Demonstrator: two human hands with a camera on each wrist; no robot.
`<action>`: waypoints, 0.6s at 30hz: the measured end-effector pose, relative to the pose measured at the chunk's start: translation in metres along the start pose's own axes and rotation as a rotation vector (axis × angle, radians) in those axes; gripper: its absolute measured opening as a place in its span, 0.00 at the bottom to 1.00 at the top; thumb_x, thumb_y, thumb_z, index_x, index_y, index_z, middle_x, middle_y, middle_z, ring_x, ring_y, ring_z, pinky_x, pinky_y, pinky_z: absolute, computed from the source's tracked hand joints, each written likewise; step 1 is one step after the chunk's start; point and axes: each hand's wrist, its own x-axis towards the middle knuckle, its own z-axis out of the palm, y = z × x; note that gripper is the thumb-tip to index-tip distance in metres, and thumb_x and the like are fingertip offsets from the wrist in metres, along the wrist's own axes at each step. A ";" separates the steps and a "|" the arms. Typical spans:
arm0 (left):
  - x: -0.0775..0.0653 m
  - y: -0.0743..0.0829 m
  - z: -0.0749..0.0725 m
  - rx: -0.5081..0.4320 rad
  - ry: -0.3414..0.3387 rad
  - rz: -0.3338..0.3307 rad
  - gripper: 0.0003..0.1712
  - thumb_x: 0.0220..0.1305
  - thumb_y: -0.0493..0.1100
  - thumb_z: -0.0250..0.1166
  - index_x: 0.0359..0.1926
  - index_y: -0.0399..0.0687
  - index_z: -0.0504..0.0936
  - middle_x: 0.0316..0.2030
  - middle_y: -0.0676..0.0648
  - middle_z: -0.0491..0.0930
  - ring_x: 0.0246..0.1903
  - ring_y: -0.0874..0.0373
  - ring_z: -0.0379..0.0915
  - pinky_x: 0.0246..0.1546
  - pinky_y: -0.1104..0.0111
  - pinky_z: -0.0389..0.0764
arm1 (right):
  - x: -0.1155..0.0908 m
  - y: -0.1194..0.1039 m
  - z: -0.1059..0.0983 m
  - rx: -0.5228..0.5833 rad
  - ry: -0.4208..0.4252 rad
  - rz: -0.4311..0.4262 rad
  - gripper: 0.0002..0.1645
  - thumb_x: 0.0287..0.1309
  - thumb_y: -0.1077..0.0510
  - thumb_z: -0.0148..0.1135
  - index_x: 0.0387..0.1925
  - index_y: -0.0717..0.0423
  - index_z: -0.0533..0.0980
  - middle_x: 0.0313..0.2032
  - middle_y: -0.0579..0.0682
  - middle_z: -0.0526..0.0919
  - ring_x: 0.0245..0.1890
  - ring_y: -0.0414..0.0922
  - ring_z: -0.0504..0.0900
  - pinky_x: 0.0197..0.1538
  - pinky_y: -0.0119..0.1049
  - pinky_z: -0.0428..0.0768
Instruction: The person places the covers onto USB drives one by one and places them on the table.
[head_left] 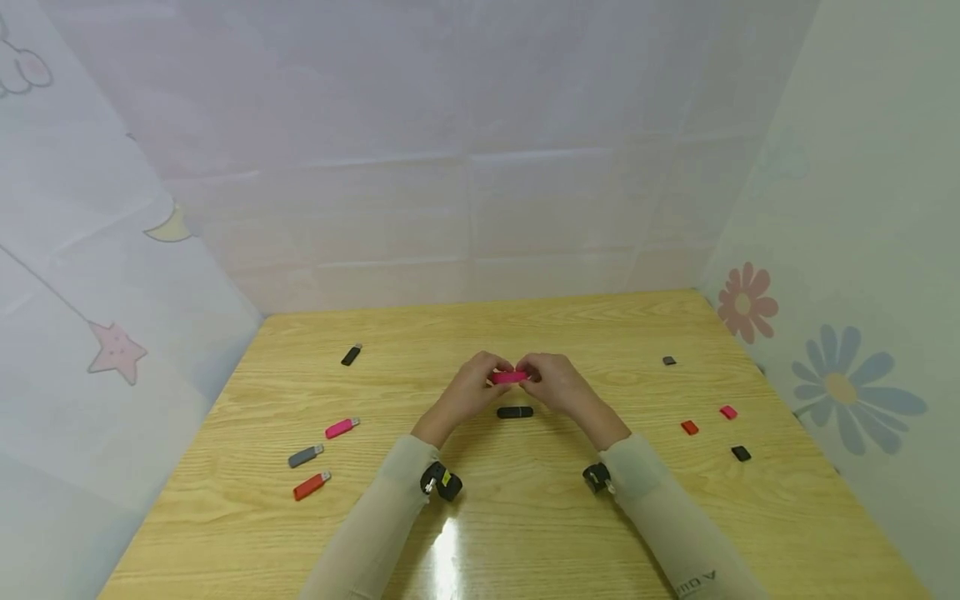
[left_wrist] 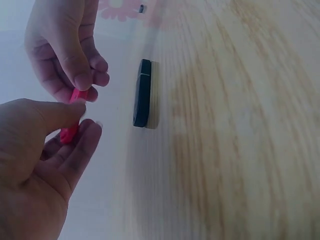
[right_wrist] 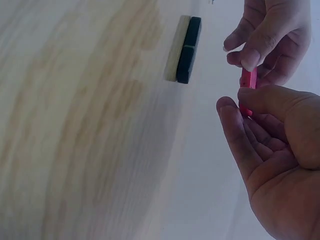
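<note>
A pink USB stick [head_left: 510,377] is held up above the middle of the table, level between both hands. My left hand [head_left: 472,389] pinches one end between thumb and fingers, and my right hand [head_left: 557,385] pinches the other. In the left wrist view the pink stick [left_wrist: 69,133] is partly covered by fingertips; the join between its body and cap cannot be made out. Just below the hands, a black USB stick [head_left: 515,412] with its cap on lies flat on the wooden table, touched by neither hand.
Uncapped sticks lie at left: black [head_left: 351,356], pink [head_left: 339,429], grey [head_left: 303,457] and red [head_left: 309,487]. Loose caps lie at right: grey [head_left: 669,361], pink [head_left: 728,412], red [head_left: 689,427] and black [head_left: 741,453]. Papered walls border the table [head_left: 517,533].
</note>
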 end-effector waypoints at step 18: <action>0.005 -0.009 0.011 0.141 -0.075 -0.075 0.10 0.71 0.45 0.66 0.47 0.45 0.85 0.42 0.49 0.82 0.39 0.60 0.75 0.43 0.66 0.79 | 0.012 0.011 0.012 -0.084 -0.111 0.050 0.05 0.63 0.64 0.66 0.40 0.58 0.84 0.37 0.50 0.84 0.38 0.46 0.79 0.46 0.44 0.81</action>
